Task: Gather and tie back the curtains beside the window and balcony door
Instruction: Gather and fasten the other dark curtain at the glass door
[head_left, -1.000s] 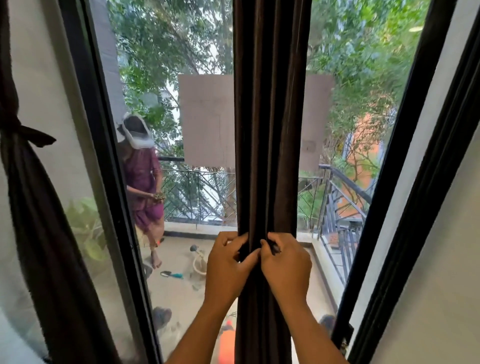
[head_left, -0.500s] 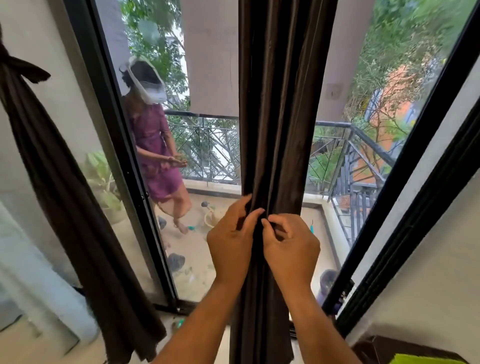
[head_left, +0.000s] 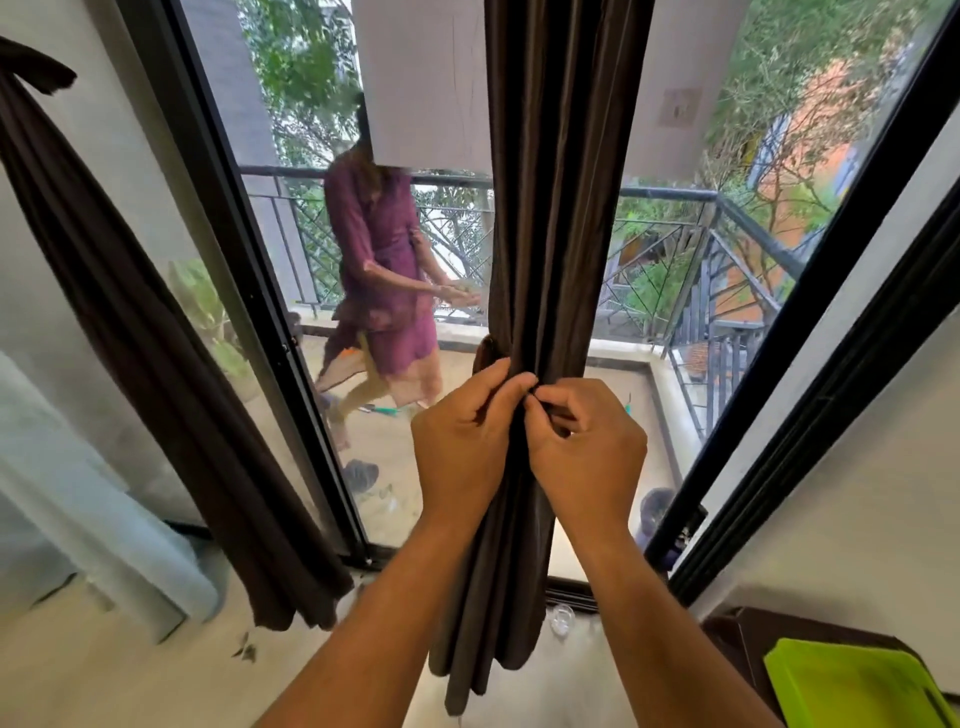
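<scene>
A dark brown curtain (head_left: 556, 208) hangs gathered into a narrow bundle in front of the glass balcony door. My left hand (head_left: 467, 447) and my right hand (head_left: 587, 447) meet at its front, fingertips pinching the tie band where it wraps the bundle. A short end of the band (head_left: 485, 353) sticks out at the bundle's left side. A second dark curtain (head_left: 156, 364) hangs at the left, tied high up with a knot (head_left: 36, 73).
The black door frame (head_left: 270, 332) stands between the two curtains. A person in a purple dress (head_left: 384, 291) is on the balcony behind the glass. A dark cabinet with a green tray (head_left: 852, 686) sits at the lower right. A white sheer curtain (head_left: 93, 519) hangs at the far left.
The view has tilted downward, bringing the floor and green tray into sight. My hands stay pinched together on the curtain's band. The person on the balcony has moved to the right.
</scene>
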